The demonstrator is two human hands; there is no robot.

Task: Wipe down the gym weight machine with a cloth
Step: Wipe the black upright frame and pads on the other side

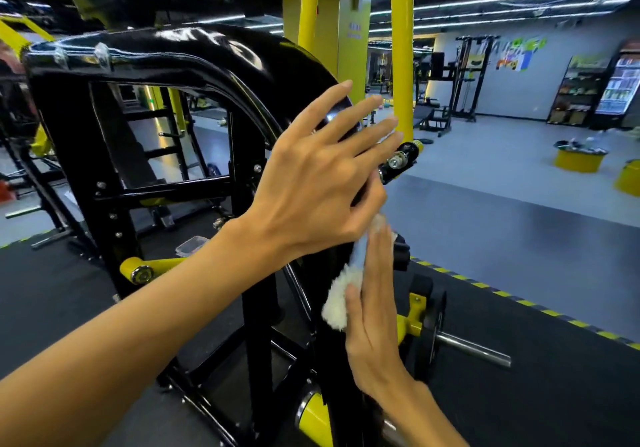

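A black and yellow weight machine [145,66] fills the left and centre, with a glossy curved black frame. A fluffy white and pale blue cloth [341,294] lies against the frame's right edge. My right hand [374,308] presses the cloth flat against the machine with straight fingers. Above it, my left hand [318,183] rests on the curved frame with its fingers spread and straight; the cloth's upper end runs under its thumb side.
A yellow upright bar [401,66] stands just behind my left hand. A steel plate peg [474,348] sticks out low on the right. Black rubber flooring with a yellow-striped border edges a grey floor. Yellow tubs [578,161], racks and a drinks fridge [620,83] stand far right.
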